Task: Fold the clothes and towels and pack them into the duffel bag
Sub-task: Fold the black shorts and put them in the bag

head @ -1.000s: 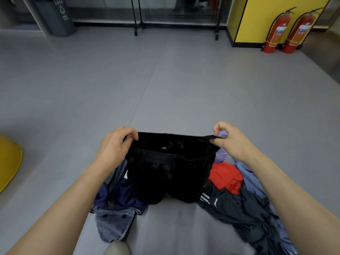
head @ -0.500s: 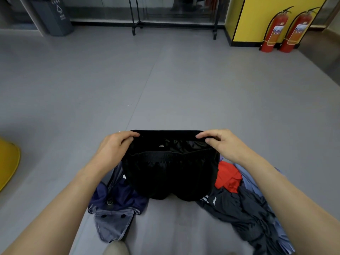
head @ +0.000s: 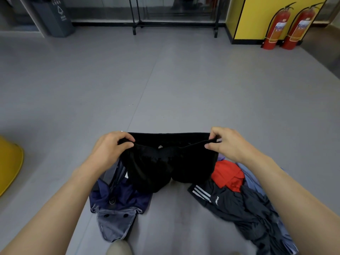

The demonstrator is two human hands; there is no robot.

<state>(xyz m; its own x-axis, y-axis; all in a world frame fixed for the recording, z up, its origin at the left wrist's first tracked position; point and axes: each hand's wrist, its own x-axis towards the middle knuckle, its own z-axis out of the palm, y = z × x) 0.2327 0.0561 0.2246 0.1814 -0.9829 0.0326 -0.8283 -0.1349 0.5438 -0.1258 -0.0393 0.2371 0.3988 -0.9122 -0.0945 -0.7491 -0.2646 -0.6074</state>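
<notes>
Fingers [head: 127, 139] of left hand [head: 110, 146] and right hand [head: 228, 144] clamped on black shorts [head: 165, 168] at waistband ends: draw taut between them, lay flat on floor [head: 171, 208] below, then fold.

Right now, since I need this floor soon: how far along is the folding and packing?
Early. Nothing looks folded or packed yet. In hand: the left hand and right hand grip black shorts by the waistband, held up. To do: the red garment, striped dark jacket and navy-grey piece lie crumpled on the floor.
</notes>
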